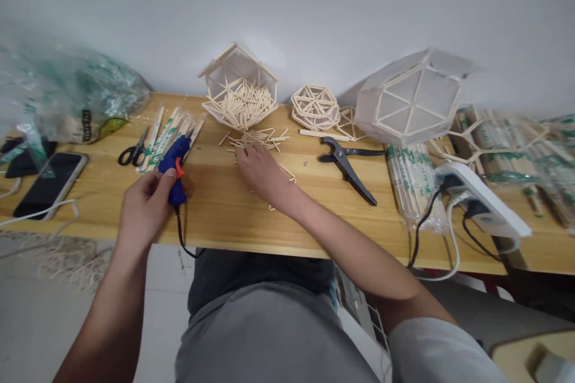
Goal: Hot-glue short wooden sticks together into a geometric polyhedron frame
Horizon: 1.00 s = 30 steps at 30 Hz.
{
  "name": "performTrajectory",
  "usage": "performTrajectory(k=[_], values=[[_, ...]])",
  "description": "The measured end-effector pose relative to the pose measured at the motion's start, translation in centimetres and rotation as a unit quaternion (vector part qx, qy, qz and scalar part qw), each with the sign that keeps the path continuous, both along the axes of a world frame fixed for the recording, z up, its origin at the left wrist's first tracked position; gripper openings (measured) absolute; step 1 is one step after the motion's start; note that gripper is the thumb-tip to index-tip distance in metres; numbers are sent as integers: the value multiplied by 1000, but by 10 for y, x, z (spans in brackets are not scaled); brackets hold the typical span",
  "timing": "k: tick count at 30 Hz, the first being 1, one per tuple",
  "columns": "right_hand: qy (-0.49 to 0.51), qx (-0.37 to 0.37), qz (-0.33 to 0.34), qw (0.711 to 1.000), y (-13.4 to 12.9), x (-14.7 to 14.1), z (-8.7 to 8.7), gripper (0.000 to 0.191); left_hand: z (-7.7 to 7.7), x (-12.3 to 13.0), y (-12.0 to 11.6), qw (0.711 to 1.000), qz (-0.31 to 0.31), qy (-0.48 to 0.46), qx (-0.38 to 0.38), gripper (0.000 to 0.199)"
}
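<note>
My left hand (148, 200) is closed around a blue hot glue gun (177, 158) with an orange trigger. Its nozzle points up and away, and a black cord hangs from its handle. My right hand (259, 170) reaches down at the near edge of a loose pile of short wooden sticks (265, 139), fingers curled and close together; their tips are hidden, so what they pinch cannot be made out. Partly behind that wrist lies a small frame of glued sticks (287, 173). Beyond the pile, an open faceted stick-and-paper bowl (245, 102) holds many more short sticks.
Black scissors (133, 152), wrapped chopsticks (168, 131) and a phone (51, 185) lie left. Black cutters (344, 167), a small lattice dome (315, 106), a larger papered one (411, 99), packed chopsticks (415, 182) and a corded power strip (485, 200) are right. A wall stands behind.
</note>
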State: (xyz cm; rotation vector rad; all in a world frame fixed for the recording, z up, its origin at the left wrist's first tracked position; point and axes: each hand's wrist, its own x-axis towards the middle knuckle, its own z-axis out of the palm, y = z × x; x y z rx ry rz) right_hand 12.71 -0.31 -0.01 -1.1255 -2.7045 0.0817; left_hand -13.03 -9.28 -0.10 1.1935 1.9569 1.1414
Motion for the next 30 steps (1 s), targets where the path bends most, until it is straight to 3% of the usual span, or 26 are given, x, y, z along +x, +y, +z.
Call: performTrajectory(k=[4, 8, 11, 14, 19, 23, 30], values=[[28, -1, 21, 999, -3, 16, -6, 35, 1, 17, 3, 978, 34, -184, 91, 46], [174, -70, -11, 982, -1, 60, -4, 51, 1, 24, 3, 967, 47, -209, 139, 45], [259, -72, -41, 962, -2, 93, 0, 40, 1, 26, 2, 970, 40, -209, 119, 42], [307, -47, -68, 948, -8, 112, 0, 26, 5, 36, 3, 959, 17, -265, 99, 38], [370, -14, -74, 926, -19, 116, -14, 23, 15, 67, 10, 941, -82, -323, 58, 33], [389, -20, -60, 919, -22, 113, -23, 20, 11, 85, 13, 937, -135, -321, 37, 35], [390, -31, -52, 919, -25, 110, -26, 17, -4, 81, 15, 935, -178, -305, 25, 35]])
